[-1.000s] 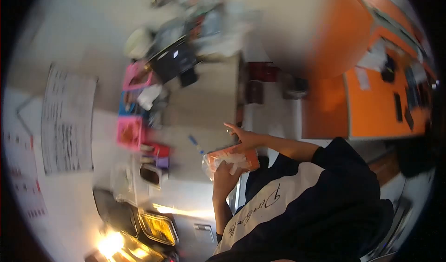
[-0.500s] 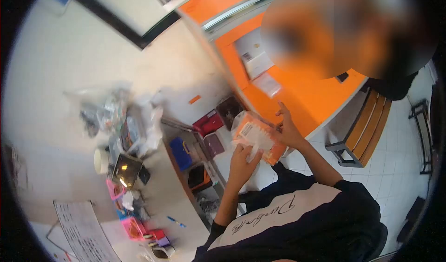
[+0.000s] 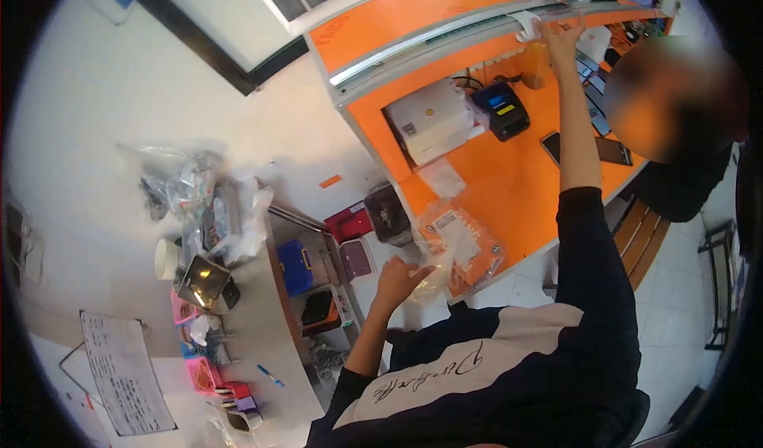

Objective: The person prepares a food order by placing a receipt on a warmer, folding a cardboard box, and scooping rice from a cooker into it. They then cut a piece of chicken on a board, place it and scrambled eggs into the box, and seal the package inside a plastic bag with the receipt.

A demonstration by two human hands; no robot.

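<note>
My left hand (image 3: 400,280) pinches the edge of a clear plastic bag (image 3: 433,283). Beside it, an orange package with a white label (image 3: 469,245) lies in clear plastic at the near edge of the orange desk (image 3: 517,202). My right hand (image 3: 563,41) is stretched far forward to the desk's upper ledge, fingers apart, close to a white roll (image 3: 527,25). Whether its fingertips touch anything there is too small to tell. Under that hand is a translucent orange item (image 3: 536,67).
A white box (image 3: 433,118), a black device (image 3: 502,110) and phones (image 3: 613,151) are on the desk. Another person (image 3: 675,98), blurred, is at the right. A side table (image 3: 278,329) holds pink trays (image 3: 203,375) and a gold-coloured box (image 3: 205,283). A wooden bench (image 3: 642,237) stands beyond.
My right hand has left the package and moved up and forward to the ledge. The package now rests at the desk's edge; my left hand has shifted slightly left and down.
</note>
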